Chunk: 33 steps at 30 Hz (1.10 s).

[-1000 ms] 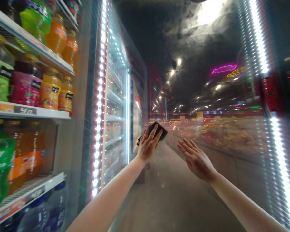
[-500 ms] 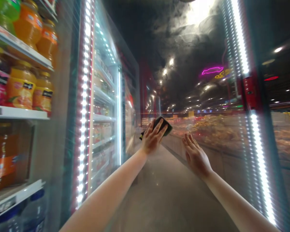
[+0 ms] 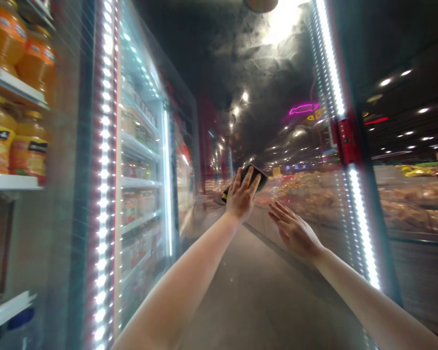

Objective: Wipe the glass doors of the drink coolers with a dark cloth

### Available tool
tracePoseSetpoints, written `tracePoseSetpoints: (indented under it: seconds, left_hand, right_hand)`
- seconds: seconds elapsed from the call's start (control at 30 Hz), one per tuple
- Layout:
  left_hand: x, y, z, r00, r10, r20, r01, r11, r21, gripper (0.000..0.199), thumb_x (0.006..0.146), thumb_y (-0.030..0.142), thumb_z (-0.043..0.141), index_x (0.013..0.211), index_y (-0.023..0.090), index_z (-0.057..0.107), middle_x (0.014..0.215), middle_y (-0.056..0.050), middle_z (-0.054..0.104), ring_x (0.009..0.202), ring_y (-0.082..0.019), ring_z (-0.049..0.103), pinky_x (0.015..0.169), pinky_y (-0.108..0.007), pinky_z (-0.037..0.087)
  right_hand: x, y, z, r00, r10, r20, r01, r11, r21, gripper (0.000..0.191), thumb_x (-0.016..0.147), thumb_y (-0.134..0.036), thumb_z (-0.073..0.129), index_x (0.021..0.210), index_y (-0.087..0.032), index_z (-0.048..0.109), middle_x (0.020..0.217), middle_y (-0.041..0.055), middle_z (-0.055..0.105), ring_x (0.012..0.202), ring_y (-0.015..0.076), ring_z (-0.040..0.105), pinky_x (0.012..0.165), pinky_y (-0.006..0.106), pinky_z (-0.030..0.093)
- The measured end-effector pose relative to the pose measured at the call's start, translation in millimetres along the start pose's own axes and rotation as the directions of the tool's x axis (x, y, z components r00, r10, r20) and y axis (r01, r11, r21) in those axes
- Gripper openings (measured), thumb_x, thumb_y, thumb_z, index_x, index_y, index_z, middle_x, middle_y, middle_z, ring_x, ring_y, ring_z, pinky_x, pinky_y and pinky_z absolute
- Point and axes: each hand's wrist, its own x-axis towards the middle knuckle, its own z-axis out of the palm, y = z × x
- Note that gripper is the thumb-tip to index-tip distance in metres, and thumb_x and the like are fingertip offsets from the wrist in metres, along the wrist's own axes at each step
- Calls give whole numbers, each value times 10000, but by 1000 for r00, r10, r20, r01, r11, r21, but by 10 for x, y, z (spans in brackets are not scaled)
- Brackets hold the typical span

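My left hand [image 3: 241,197] lies with spread fingers over a dark, folded cleaning cloth [image 3: 260,178], holding it against the clear glass door [image 3: 270,126] in front of me. A bit of yellow shows at the cloth's lower left edge. To the right and slightly lower, my right hand [image 3: 295,229] is flat with fingers stretched out, holding nothing. It appears to touch the glass; exact contact is hard to tell. Both forearms reach up from the bottom of the view.
A lit strip and red-and-dark door frame [image 3: 345,141] edge the glass at right. On the left are shelves [image 3: 10,182] with orange juice bottles [image 3: 29,146], and a lit strip [image 3: 104,194]. Beyond the glass are a grey floor [image 3: 237,301] and heaped packaged goods [image 3: 416,204].
The view has turned right, so the shelves and door frame shift left. My left hand has moved the cloth up and to the right over the glass, closer to my right hand.
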Motion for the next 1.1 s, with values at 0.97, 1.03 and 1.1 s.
tracePoseSetpoints:
  seconds: [0.97,1.03,1.1]
  left_hand:
    - [468,377,166,984,-121,-134,122,993,1,695,943,164,554,1576,358,344,1664,5,269,1565,-302,182,1271,-598,233]
    - [587,588,318,994,-32,-106,32,999,-9,675,944,164,561,1565,350,373,1657,0,298,1563,-306,187,1261,-579,279]
    - [471,735,436,989,139,-44,-140,990,-18,643,953,163,561,1549,347,406,1641,-2,346,1553,-299,227,1254,-545,313]
  right_hand:
    - [-422,493,-35,993,120,-1,-120,990,71,765,778,45,426,1507,-178,491,1597,99,422,1536,270,259,1187,521,432]
    - [-442,500,-37,994,111,7,-112,992,66,742,785,46,420,1493,-160,507,1596,106,423,1539,265,256,1188,508,434]
    - [-490,528,-61,996,84,13,-84,995,51,718,804,42,412,1487,-156,512,1590,111,432,1534,250,275,1183,491,442]
